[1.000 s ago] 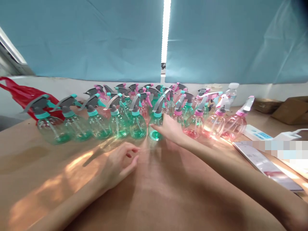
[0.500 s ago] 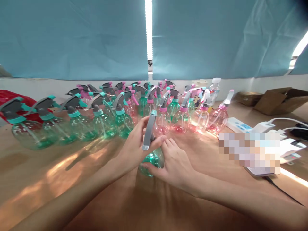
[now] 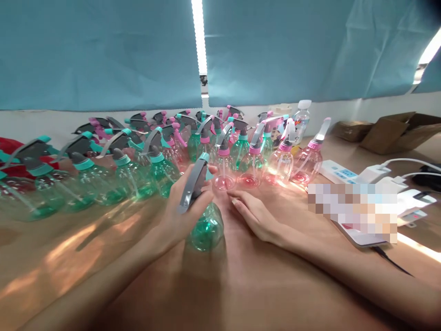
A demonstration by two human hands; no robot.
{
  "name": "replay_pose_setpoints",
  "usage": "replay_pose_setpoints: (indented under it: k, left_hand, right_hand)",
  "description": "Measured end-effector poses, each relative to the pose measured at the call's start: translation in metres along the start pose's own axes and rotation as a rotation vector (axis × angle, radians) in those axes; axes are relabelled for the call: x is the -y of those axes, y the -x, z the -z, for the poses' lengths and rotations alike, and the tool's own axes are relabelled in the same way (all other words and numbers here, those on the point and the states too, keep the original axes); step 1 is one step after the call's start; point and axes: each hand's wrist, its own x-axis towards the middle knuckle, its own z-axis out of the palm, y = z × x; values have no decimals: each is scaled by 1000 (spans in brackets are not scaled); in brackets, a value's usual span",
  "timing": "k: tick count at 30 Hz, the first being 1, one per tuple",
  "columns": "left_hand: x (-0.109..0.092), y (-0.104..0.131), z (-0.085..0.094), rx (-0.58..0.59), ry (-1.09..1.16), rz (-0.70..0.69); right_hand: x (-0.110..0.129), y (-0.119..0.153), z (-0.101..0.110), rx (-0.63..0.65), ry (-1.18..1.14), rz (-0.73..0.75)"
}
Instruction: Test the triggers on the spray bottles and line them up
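Note:
My left hand (image 3: 181, 207) is wrapped round the neck of a green spray bottle (image 3: 206, 230) with a grey and teal trigger head. The bottle stands upright on the table in front of me, its round clear-green body showing below my fingers. To the right of it, my right hand (image 3: 257, 216) is apart from the bottle and holds nothing, its fingers stretched out low over the table. Just beyond the hands stands a pink spray bottle (image 3: 224, 172), and left of them a green spray bottle (image 3: 163, 172) from a row of several.
More pink and green spray bottles crowd the back, beside a clear bottle with a white cap (image 3: 302, 122). On the right lie a power strip (image 3: 339, 174) with white plugs, a partly blurred-out phone (image 3: 360, 236) on a cable, and an open cardboard box (image 3: 396, 138).
My right hand has let go of the spray bottle's body and moved to the right. My left hand still grips the neck, and the bottle's head leans a little more. The view has shifted slightly right.

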Motion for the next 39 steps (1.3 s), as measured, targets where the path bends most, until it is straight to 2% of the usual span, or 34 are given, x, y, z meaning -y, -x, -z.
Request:
replay_pose_setpoints:
  k: [2, 7, 11, 20, 25, 28, 32, 37, 39]
  left_hand:
    - [3, -2, 3, -18, 14, -6]
    - [7, -6, 6, 27, 62, -24]
    - [6, -7, 4, 35, 78, -22]
    - [7, -4, 3, 61, 30, -13]
    - [8, -1, 3, 44, 6, 21]
    - [7, -1, 4, 32, -20, -7]
    - [6, -2, 5, 43, -38, -82]
    - [7, -1, 6, 42, -31, -87]
    - [8, -1, 6, 31, -27, -111]
  right_hand:
    - [-7, -2, 4, 22, 88, -4]
    - [-19, -7, 8, 153, 302, 133]
    - [-21, -13, 5, 185, 355, 169]
    - [-22, -19, -3, 184, 355, 209]
    - [-25, -17, -4, 181, 331, 187]
    - [-25, -15, -4, 165, 323, 189]
    - [-23, -15, -4, 151, 333, 262]
    - [-18, -24, -12, 164, 437, 379]
    - [-16, -29, -15, 110, 484, 385]
